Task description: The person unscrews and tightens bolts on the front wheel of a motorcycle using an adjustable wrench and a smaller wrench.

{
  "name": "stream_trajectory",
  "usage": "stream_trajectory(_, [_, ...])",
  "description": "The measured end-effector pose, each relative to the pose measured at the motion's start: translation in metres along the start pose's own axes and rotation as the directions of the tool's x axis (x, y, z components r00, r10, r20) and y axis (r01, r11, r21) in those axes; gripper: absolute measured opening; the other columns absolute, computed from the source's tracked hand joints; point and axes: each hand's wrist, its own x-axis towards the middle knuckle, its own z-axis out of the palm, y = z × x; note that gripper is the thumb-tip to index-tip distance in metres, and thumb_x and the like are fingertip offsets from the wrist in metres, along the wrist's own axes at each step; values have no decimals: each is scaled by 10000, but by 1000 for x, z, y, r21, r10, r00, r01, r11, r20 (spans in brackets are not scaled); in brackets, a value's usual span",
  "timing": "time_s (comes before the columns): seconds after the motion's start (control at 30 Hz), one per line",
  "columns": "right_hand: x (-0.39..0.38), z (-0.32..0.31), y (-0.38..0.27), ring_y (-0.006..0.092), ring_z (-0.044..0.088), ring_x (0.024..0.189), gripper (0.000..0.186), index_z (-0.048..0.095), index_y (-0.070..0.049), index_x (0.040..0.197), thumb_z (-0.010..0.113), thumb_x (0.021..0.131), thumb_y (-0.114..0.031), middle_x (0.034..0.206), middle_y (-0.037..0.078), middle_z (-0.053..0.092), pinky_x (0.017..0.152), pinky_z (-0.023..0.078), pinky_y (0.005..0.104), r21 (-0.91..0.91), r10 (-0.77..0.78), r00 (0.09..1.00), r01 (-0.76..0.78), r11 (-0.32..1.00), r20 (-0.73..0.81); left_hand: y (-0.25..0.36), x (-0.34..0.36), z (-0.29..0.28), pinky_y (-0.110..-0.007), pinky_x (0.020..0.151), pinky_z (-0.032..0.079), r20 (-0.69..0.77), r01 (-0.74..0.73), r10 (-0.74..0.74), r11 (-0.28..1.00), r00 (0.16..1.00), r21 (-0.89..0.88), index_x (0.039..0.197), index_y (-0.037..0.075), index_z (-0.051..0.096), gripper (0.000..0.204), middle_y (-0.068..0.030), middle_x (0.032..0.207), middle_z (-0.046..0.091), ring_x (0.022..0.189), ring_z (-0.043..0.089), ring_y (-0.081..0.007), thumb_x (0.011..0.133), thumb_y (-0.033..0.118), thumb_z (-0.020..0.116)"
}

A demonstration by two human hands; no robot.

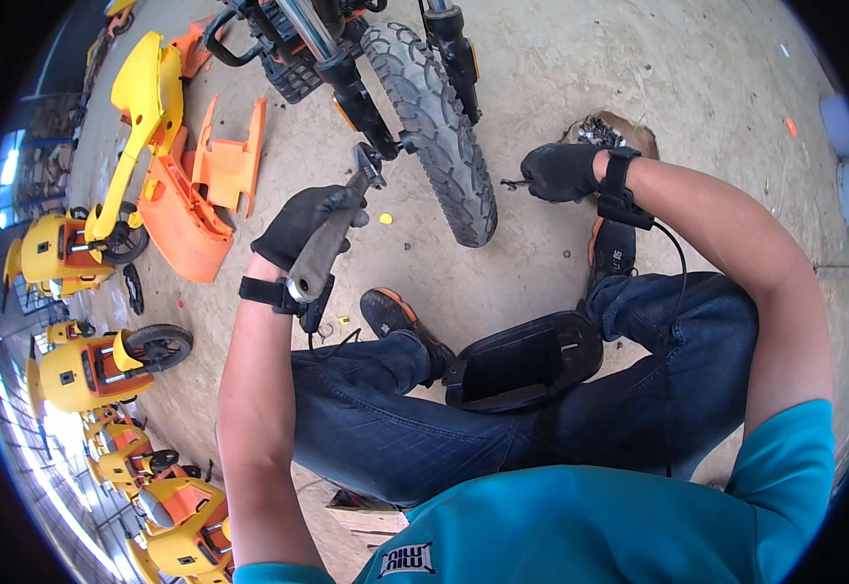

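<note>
A grey wrench (pixel 319 255) is pointing its head at the fork's lower end (pixel 376 134), the left hand (pixel 293 222) grasping its handle, seemingly for control; across the front wheel (pixel 434 127), the right hand's (pixel 563 173) curled fingers are pinching a small dark piece (pixel 513 184), leaving its tip projecting.

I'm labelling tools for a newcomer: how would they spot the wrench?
Find the knobbly wheel at the top centre. To its left, the gloved left hand grips a grey wrench. Unlike the small dark piece in the right hand, it is long, with a round hole at one end.
</note>
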Motion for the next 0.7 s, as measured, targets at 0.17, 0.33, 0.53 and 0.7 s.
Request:
stream_trajectory(0.17, [5,4,2,280,661,659,197,678,14,713,562,746,-142,725,170,658,595,533,390,-146,-73,996,78,986,45,-1,4,6,-235,545,466,8,-11,10,997,1000,83,1048,29,628,280,-22,810,644,622,561,-91,916,265,556])
stream_trajectory(0.33, [14,9,6,277,655,694,137,703,-33,728,615,713,-137,730,134,667,644,528,379,-312,-192,976,215,926,102,-6,7,7,-250,523,475,62,-117,109,984,992,135,1011,35,631,263,-39,812,656,605,573,-110,909,265,556])
stream_trajectory(0.53, [10,3,1,280,649,715,135,700,-43,732,635,705,-158,731,133,665,677,522,385,-315,-250,964,265,911,88,0,7,8,-272,553,492,1,-71,72,991,997,110,985,23,633,290,-69,820,671,630,599,-132,915,289,542])
stream_trajectory(0.7, [11,3,-3,267,647,716,149,698,-56,729,674,669,-191,729,111,669,682,514,375,-289,-227,972,237,928,68,1,10,6,-284,560,505,-22,-36,38,996,999,80,978,30,630,307,-76,838,676,645,608,-140,922,321,550])
